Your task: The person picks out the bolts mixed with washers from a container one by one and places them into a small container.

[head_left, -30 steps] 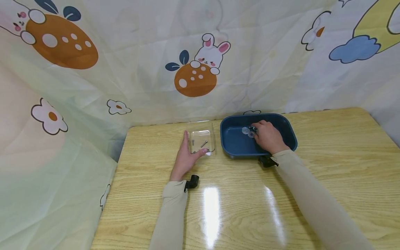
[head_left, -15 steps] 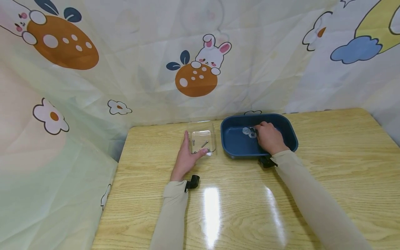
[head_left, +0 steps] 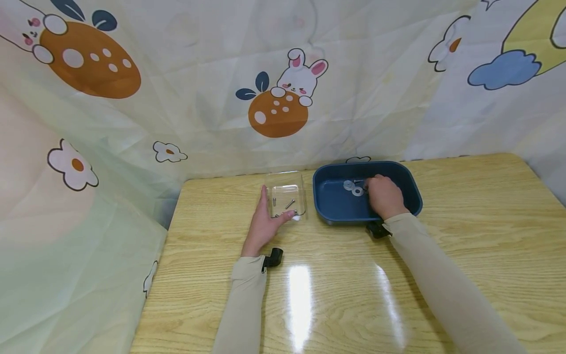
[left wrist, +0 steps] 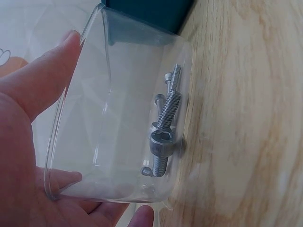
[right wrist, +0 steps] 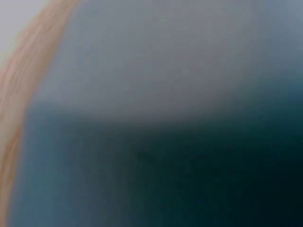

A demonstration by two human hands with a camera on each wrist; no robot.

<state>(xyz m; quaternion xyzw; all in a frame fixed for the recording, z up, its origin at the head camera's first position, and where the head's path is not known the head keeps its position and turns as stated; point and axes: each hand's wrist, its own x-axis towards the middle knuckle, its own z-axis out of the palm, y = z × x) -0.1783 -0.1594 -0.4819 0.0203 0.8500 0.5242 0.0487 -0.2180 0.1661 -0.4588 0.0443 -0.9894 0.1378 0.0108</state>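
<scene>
My left hand point(head_left: 262, 227) grips the near left side of a small clear plastic box point(head_left: 283, 193), thumb and fingers spread around its walls. Several silver socket-head bolts point(left wrist: 165, 118) lie in the box, their threads showing in the left wrist view. My right hand point(head_left: 385, 196) reaches down into a dark blue plastic tub point(head_left: 330, 200), fingers bent toward its floor. Pale flat washers point(head_left: 357, 191) and small metal pieces lie beside its fingertips. The hand hides whatever is under its fingers, so I cannot tell if it holds anything. The right wrist view is a blue blur.
Both containers stand near the back edge of a wood-grain table point(head_left: 212, 295), the tub just right of the box. A printed cloth point(head_left: 212, 98) hangs behind the table and along its left side. Black wrist cameras point(head_left: 274, 256) sit on both forearms.
My right hand has shifted slightly right inside the tub, and more of the washers and metal pieces shows. The left hand and clear box have stayed in place.
</scene>
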